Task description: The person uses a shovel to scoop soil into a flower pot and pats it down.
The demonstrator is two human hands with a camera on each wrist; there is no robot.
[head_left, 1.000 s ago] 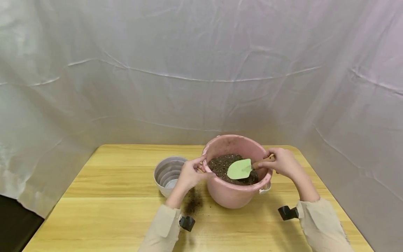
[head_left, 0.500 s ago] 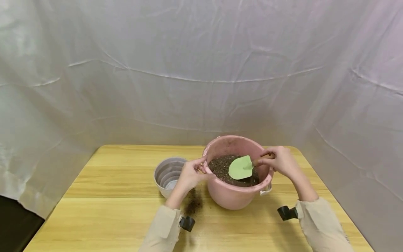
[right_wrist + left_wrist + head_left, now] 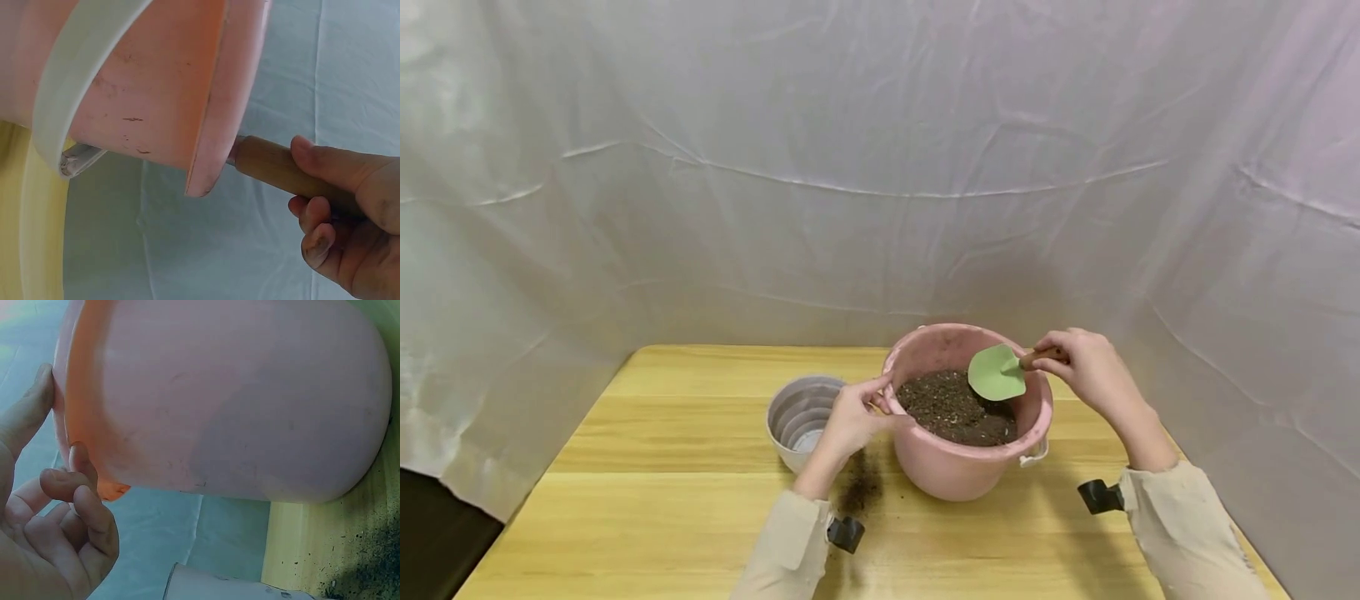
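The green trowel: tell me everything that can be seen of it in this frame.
The trowel has a flat, pale green, rounded blade and a brown handle that looks like wood. The right hand grips the handle, fingers curled round it. The blade is raised above the soil inside the pink bucket, near its far right rim, face tilted toward the camera and looking clean. In the right wrist view the handle passes just beside the bucket's rim; whether it touches cannot be told.

The bucket stands on the table with soil in it. At its nine o'clock, just beside it, sits the pot; spilled soil lies at its seven o'clock. The trowel hangs over its two o'clock rim.
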